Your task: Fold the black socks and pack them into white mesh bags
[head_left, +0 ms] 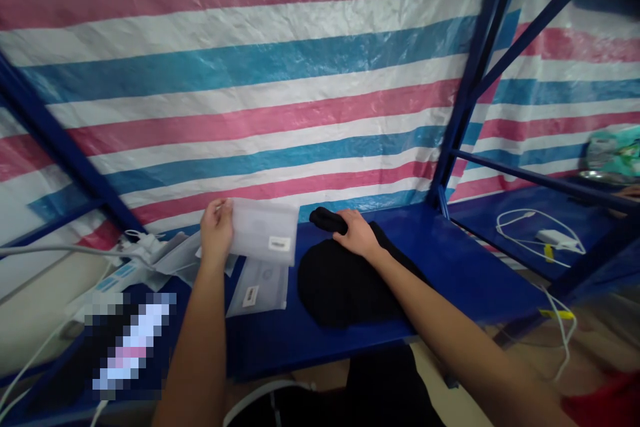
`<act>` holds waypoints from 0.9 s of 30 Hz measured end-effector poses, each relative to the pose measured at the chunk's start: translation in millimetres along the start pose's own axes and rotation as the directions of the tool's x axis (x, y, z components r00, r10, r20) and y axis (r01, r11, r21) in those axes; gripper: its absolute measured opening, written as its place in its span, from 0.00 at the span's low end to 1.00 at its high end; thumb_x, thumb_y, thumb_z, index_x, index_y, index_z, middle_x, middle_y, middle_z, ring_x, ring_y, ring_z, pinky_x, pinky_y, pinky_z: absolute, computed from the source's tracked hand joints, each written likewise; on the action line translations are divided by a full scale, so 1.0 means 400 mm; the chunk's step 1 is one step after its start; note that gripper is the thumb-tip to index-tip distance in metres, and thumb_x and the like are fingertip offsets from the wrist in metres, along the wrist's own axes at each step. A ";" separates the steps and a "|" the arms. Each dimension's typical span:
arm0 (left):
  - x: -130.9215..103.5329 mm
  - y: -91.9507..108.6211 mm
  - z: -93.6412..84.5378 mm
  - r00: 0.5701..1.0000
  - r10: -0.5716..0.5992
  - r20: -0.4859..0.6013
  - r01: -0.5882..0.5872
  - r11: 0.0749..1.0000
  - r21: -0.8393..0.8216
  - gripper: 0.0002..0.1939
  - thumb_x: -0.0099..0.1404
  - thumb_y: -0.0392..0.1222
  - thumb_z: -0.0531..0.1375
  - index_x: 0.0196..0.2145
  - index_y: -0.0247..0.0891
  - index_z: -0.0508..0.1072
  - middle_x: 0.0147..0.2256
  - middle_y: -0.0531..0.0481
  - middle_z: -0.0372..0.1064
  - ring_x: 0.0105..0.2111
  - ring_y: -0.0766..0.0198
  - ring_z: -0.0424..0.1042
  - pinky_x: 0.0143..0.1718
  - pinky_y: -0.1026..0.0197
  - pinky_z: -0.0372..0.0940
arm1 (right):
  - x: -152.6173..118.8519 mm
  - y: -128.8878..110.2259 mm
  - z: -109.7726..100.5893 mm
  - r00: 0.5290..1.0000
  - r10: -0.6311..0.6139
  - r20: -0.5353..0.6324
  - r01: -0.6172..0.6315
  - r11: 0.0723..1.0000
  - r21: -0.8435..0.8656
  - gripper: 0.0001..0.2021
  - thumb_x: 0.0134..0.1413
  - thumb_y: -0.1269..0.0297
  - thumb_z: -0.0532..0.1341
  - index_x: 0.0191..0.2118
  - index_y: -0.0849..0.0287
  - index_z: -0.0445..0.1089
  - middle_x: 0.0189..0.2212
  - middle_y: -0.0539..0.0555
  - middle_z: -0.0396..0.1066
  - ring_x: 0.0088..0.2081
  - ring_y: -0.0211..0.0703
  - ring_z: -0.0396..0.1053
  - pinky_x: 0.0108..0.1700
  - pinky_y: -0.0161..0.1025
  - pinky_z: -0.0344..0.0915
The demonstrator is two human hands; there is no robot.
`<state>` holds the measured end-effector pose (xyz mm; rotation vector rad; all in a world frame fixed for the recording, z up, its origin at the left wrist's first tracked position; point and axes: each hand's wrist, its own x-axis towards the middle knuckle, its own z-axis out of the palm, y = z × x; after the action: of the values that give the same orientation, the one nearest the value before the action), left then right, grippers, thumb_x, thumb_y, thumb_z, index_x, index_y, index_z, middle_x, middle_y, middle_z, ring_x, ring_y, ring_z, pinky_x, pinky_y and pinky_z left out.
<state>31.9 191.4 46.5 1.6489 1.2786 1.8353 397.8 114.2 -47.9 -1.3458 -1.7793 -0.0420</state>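
My left hand (217,223) grips the left edge of a frosted plastic zip bag (260,227) with a white barcode label, held up above the shelf. A second frosted zip bag (263,283), also labelled, lies flat just below it on the blue surface. My right hand (356,230) is closed around a folded black cloth bundle (326,219), whose exact kind I cannot make out. Beneath that hand spreads a pile of black fabric (340,287), partly hidden by my right forearm.
The blue metal shelf (480,280) is framed by blue posts (457,120), with a striped plastic sheet (280,107) behind. A power strip (113,283), more plastic bags (183,257) and a blurred-out lit screen (135,343) sit at left. A white charger (557,239) with cable lies right.
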 end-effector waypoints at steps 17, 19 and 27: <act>-0.084 -0.007 0.241 0.760 -0.095 0.643 0.045 0.995 0.094 0.21 0.62 0.61 0.70 0.42 0.42 0.84 0.46 0.37 0.82 0.45 0.44 0.81 0.47 0.47 0.75 | 0.000 -0.010 0.045 0.921 0.387 0.030 -0.341 0.769 0.541 0.36 0.63 0.39 0.64 0.70 0.52 0.65 0.54 0.58 0.78 0.55 0.55 0.77 0.61 0.56 0.72; -0.139 0.040 0.273 0.646 -0.236 0.726 0.289 0.956 0.054 0.28 0.68 0.67 0.64 0.51 0.42 0.83 0.52 0.36 0.80 0.46 0.43 0.82 0.44 0.47 0.77 | 0.002 -0.021 0.044 0.952 0.304 0.028 -0.263 0.773 0.578 0.29 0.72 0.39 0.55 0.65 0.51 0.71 0.59 0.57 0.76 0.62 0.53 0.73 0.67 0.55 0.66; -0.273 0.084 0.329 0.661 -0.315 0.681 0.589 0.780 -0.210 0.28 0.67 0.50 0.69 0.61 0.41 0.76 0.57 0.40 0.78 0.55 0.46 0.79 0.55 0.48 0.74 | 0.009 -0.018 0.038 0.958 0.275 0.080 -0.269 0.764 0.587 0.30 0.72 0.37 0.53 0.62 0.53 0.75 0.63 0.57 0.73 0.68 0.54 0.66 0.73 0.54 0.57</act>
<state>190.7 140.2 -3.4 1.3329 0.8227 1.0144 382.5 121.5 -51.7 -1.1076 -1.3914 0.6245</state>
